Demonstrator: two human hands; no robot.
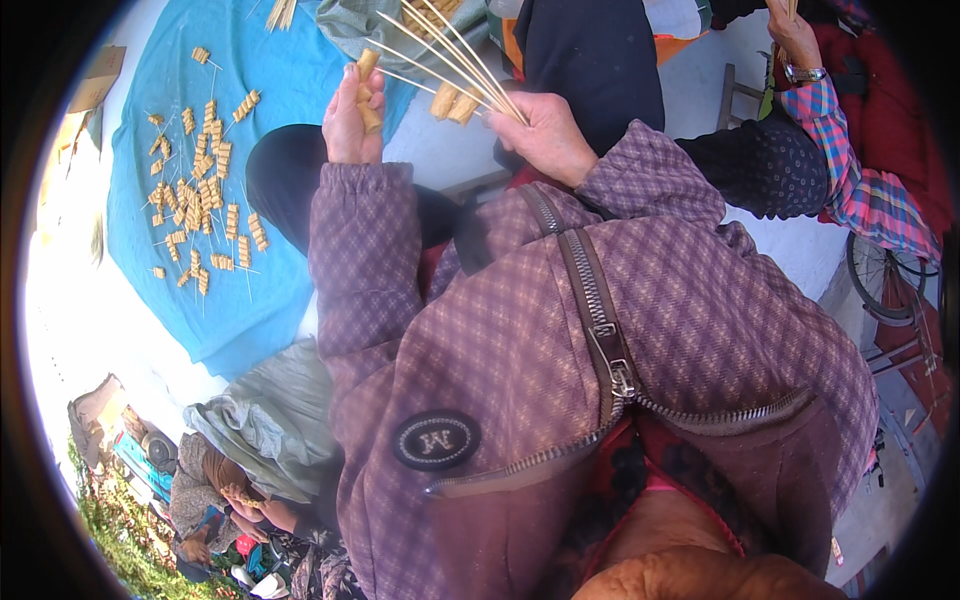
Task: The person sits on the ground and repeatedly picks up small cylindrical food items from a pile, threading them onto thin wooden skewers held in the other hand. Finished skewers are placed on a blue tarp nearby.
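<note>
Several short tan rolls (368, 94) of what looks like food are held in my left hand (354, 112), near the top centre. To its right, my right hand (544, 133) grips a fan of thin wooden skewers (465, 64) that point up and left. Other tan rolls (454, 103) sit at the end of one skewer, just left of my right fingers. Many skewered groups of rolls (202, 180) lie on a blue cloth (262, 307) to the left. A bundle of bare skewers (281, 13) rests at the cloth's top edge.
A woven sack (345, 26) with more rolls stands beyond my hands. A person in a plaid sleeve (889, 199) sits at the right, holding sticks. Other people's hands (247, 510) show at the lower left, near a grey-green sack (277, 420). A bicycle wheel (885, 281) is far right.
</note>
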